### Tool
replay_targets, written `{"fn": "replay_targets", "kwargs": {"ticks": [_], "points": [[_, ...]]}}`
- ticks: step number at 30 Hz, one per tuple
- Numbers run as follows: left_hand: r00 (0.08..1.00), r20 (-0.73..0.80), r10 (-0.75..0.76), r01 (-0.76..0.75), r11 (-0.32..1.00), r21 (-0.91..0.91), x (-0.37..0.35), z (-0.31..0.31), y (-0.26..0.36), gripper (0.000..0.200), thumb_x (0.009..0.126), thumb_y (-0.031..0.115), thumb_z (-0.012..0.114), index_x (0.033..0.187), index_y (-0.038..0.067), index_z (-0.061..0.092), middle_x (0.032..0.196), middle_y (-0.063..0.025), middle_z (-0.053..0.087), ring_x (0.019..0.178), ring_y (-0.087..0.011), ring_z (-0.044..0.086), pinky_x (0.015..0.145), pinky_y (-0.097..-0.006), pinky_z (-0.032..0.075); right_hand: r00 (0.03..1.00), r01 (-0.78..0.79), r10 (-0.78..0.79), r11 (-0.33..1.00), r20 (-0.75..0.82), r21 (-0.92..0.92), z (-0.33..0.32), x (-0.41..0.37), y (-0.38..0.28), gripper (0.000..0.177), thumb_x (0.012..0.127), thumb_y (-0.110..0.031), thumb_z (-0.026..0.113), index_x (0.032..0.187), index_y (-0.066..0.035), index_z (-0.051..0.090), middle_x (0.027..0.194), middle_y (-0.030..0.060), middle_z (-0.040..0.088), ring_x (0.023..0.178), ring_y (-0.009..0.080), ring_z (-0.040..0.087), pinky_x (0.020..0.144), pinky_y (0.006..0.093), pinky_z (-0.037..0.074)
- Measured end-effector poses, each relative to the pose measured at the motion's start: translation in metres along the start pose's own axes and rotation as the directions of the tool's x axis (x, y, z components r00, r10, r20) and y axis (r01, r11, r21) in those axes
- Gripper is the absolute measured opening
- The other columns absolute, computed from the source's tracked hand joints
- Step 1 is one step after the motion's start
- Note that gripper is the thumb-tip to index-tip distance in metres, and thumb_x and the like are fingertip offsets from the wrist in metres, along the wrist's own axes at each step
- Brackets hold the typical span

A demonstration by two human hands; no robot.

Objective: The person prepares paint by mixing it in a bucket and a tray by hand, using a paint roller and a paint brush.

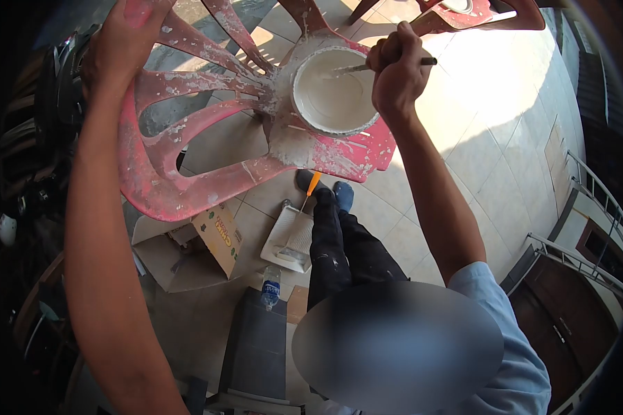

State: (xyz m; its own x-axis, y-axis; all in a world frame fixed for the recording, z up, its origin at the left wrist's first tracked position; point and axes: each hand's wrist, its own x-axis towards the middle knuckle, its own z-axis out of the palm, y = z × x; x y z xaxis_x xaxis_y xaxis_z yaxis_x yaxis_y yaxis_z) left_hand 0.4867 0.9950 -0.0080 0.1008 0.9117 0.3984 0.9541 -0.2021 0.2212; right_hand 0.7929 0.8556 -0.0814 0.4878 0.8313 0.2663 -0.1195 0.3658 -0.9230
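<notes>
While my L hand (124,41) clamps over the top edge of the red plastic chair (152,187), fingers curled round the rim, the arm runs down the left side of the view. The chair is splashed w/ white paint all over its slats and seat. Below it on the tiled floor (477,138) lies an open cardboard box (214,238), and just right of that a paint tray (291,238) w/ an orange-handled roller (312,185) leaning up out of it. A water bottle (271,287) lies near the tray's lower end. Dark trouser legs and blue shoes stand beside the tray.

On the chair seat sits the white bucket (304,114), approx. centre-top of the view, white paint inside. My R hand (396,72) is fisted tight round a stick (349,69) at the bucket's right rim; the tip pokes inside the bucket, the dark butt end sticks out the other side of my fist. Further right, a 2nd red chair (477,17) at the top edge, sunlit tiles, and a metal railing (588,187) at the far right.
</notes>
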Motion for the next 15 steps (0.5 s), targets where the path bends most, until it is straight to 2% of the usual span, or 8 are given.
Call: {"fn": "replay_targets", "kwargs": {"ticks": [1, 4, 6, 7, 8, 11, 14, 15], "points": [[0.999, 0.047, 0.022, -0.023, 0.999, 0.032, 0.011, 0.012, -0.021, 0.096, 0.069, 0.08, 0.055, 0.129, 0.005, 0.054, 0.121, -0.0235, 0.06, 0.114, -0.0404, 0.057, 0.096, -0.0455, 0.043, 0.994, -0.085, 0.082, 0.995, 0.069, 0.053, -0.006, -0.017, 0.006, 0.053, 0.098, -0.03, 0.042, 0.051, -0.008, 0.034, 0.046, -0.0001, 0.033, 0.041, 0.012, 0.031, 0.042, 0.0298, 0.025], [0.989, 0.008, -0.146, 0.146, 0.989, 0.022, -0.027, -0.04, 0.067, 0.049, 0.08, 0.041, 0.068, 0.111, 0.004, 0.062, 0.105, -0.0241, 0.064, 0.099, -0.0405, 0.061, 0.083, -0.0428, 0.049, 0.874, -0.294, 0.343, 0.937, 0.344, -0.187, -0.029, -0.023, -0.003, 0.052, 0.099, -0.03, 0.041, 0.052, -0.008, 0.036, 0.046, -0.0016, 0.033, 0.042, 0.0106, 0.032, 0.043, 0.0292, 0.027], [0.999, -0.015, 0.039, -0.039, 0.999, 0.001, -0.015, -0.024, 0.032, 0.051, 0.08, 0.042, 0.068, 0.111, 0.003, 0.062, 0.104, -0.0246, 0.064, 0.099, -0.0406, 0.061, 0.082, -0.043, 0.049, 0.822, -0.291, 0.423, 0.888, 0.382, -0.357, -0.038, 0.004, -0.013, 0.051, 0.1, -0.032, 0.04, 0.055, -0.007, 0.041, 0.048, -0.0019, 0.036, 0.046, 0.0093, 0.037, 0.045, 0.0282, 0.031], [0.99, -0.028, 0.135, -0.136, 0.991, -0.021, -0.012, -0.015, 0.025, 0.051, 0.08, 0.043, 0.068, 0.111, 0.003, 0.061, 0.104, -0.0248, 0.064, 0.099, -0.0406, 0.061, 0.082, -0.0431, 0.049, 0.855, -0.149, 0.316, 0.909, 0.411, -0.39, -0.038, 0.026, -0.016, 0.05, 0.099, -0.033, 0.041, 0.057, -0.007, 0.043, 0.049, -0.0004, 0.04, 0.046, 0.01, 0.039, 0.045, 0.0279, 0.032], [0.994, -0.063, 0.092, -0.096, 0.994, -0.055, -0.015, -0.013, 0.029, 0.052, 0.08, 0.044, 0.068, 0.111, 0.003, 0.061, 0.104, -0.0246, 0.064, 0.099, -0.0406, 0.061, 0.082, -0.0432, 0.049, 0.95, 0.028, 0.084, 0.937, 0.302, -0.35, -0.021, 0.037, -0.015, 0.052, 0.1, -0.03, 0.039, 0.054, -0.012, 0.025, 0.047, -0.0026, 0.023, 0.041, 0.0083, 0.022, 0.042, 0.0286, 0.02], [0.993, -0.114, 0.009, -0.022, 0.994, -0.109, -0.026, -0.02, 0.045, 0.053, 0.081, 0.045, 0.067, 0.11, 0.002, 0.061, 0.104, -0.0242, 0.064, 0.099, -0.0402, 0.061, 0.082, -0.0432, 0.049, 0.948, 0.312, -0.319, 0.935, -0.014, -0.166, 0.011, 0.059, -0.024, 0.043, 0.101, -0.029, 0.042, 0.061, -0.015, 0.035, 0.048, -0.0066, 0.027, 0.04, 0.0042, 0.023, 0.036, 0.0254, 0.02], [0.996, -0.086, -0.006, 0.001, 0.998, -0.062, -0.026, -0.026, 0.051, 0.052, 0.081, 0.045, 0.067, 0.109, 0.002, 0.061, 0.104, -0.0238, 0.064, 0.098, -0.0394, 0.061, 0.082, -0.0427, 0.049, 0.962, 0.039, 0.0, 0.99, -0.272, 0.136, 0.024, 0.023, -0.023, 0.05, 0.099, -0.029, 0.04, 0.054, -0.012, 0.024, 0.045, -0.0019, 0.023, 0.04, 0.009, 0.02, 0.041, 0.0294, 0.019], [0.997, -0.077, -0.021, 0.017, 0.999, -0.042, -0.025, -0.024, 0.05, 0.051, 0.081, 0.045, 0.067, 0.108, 0.002, 0.061, 0.104, -0.0236, 0.064, 0.098, -0.0391, 0.062, 0.082, -0.0424, 0.049, 0.978, -0.053, 0.071, 0.994, -0.197, 0.093, 0.02, 0.004, -0.018, 0.051, 0.1, -0.029, 0.04, 0.054, -0.013, 0.023, 0.045, -0.0022, 0.022, 0.04, 0.0092, 0.019, 0.041, 0.0295, 0.018]]}}
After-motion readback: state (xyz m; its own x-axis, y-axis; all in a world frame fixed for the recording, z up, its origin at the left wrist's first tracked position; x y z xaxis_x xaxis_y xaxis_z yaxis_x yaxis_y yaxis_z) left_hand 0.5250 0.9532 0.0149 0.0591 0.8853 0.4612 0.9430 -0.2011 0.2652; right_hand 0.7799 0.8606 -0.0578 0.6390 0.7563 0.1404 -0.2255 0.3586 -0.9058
